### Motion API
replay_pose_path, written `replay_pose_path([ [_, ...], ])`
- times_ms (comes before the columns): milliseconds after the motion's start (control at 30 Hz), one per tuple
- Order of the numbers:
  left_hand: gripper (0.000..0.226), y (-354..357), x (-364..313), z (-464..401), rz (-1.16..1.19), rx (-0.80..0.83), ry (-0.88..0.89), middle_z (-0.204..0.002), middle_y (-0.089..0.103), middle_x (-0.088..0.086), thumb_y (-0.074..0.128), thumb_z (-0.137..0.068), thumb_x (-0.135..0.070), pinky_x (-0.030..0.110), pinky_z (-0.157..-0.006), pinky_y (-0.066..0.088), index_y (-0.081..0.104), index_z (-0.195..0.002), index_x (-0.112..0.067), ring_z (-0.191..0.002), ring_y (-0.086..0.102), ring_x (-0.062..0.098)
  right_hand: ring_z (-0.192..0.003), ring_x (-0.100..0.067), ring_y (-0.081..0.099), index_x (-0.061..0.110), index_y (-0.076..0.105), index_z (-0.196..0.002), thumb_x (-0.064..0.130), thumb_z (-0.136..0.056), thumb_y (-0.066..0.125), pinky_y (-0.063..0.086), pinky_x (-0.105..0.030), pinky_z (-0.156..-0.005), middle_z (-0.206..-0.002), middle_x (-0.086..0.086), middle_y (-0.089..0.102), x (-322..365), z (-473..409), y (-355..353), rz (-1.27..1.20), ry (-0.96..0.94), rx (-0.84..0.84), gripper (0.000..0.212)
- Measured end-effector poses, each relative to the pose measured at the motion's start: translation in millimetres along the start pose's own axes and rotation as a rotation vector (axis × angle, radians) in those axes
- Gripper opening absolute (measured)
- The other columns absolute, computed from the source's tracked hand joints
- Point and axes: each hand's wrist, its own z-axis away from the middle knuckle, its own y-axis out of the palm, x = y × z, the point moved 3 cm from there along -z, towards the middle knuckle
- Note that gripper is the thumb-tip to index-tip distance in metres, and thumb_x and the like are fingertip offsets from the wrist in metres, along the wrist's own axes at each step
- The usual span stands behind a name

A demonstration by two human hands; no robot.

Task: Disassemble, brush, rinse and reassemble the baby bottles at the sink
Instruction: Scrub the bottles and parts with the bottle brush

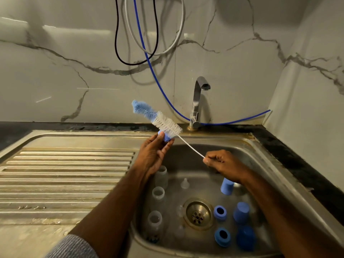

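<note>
Three bottle bodies (158, 205) are standing in a line along the left wall of the sink basin (260, 164), with the drain (198, 214) sitting to their right. Two collar rings (220, 213) and three caps (241, 213) are lying right of the drain. A teat (184, 183) is resting behind the drain. The drainboard (65, 174) is stretching left of the basin, and the tap (198, 101) is standing at the basin's back edge.

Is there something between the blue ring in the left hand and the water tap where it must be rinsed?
Yes. The bottle brush, held by the right hand, runs across just above the blue ring in the left hand, toward the tap.
</note>
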Motion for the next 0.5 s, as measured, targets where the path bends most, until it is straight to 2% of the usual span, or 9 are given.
replay_pose_path([
  [67, 0.022, -2, -1, 0, 0.013, 0.013, -0.001, -0.117, 0.072, 0.021, 0.057, -0.097, -0.010, 0.039, -0.094, 0.057, 0.065, -0.115, 0.001, -0.108, 0.071, 0.029, -0.061, -0.008, 0.048, 0.025, 0.056, -0.063, 0.018, -0.101, 0.055, 0.044, -0.030, -0.063, -0.061, 0.008, 0.050, -5, 2, -6, -0.029, 0.018, 0.011, 0.039],
  [200, 0.026, 6, 10, 6, -0.133, 0.059, -0.075, -0.121, 0.069, 0.022, 0.056, -0.099, -0.009, 0.038, -0.091, 0.059, 0.063, -0.121, 0.002, -0.106, 0.071, 0.029, -0.062, -0.008, 0.050, 0.031, 0.057, -0.065, 0.023, -0.101, 0.055, 0.047, -0.034, -0.065, -0.061, 0.009, 0.052, -3, -1, 1, 0.061, -0.006, -0.065, 0.037],
  [400, 0.021, -3, 0, 0, -0.032, 0.036, 0.002, -0.112, 0.074, 0.017, 0.060, -0.094, -0.010, 0.037, -0.092, 0.058, 0.066, -0.113, -0.003, -0.105, 0.071, 0.028, -0.063, -0.010, 0.049, 0.030, 0.058, -0.064, 0.022, -0.101, 0.055, 0.045, -0.032, -0.065, -0.062, 0.007, 0.052, -6, 0, -3, 0.010, 0.022, 0.014, 0.038],
  [500, 0.035, -2, 8, -1, -0.263, 0.079, 0.011, -0.105, 0.076, 0.013, 0.070, -0.081, -0.012, 0.030, -0.081, 0.061, 0.066, -0.115, -0.005, -0.098, 0.072, 0.025, -0.060, -0.008, 0.048, 0.029, 0.057, -0.065, 0.024, -0.101, 0.055, 0.045, -0.035, -0.064, -0.060, 0.010, 0.051, -11, -1, -5, 0.067, 0.036, -0.069, 0.036],
])
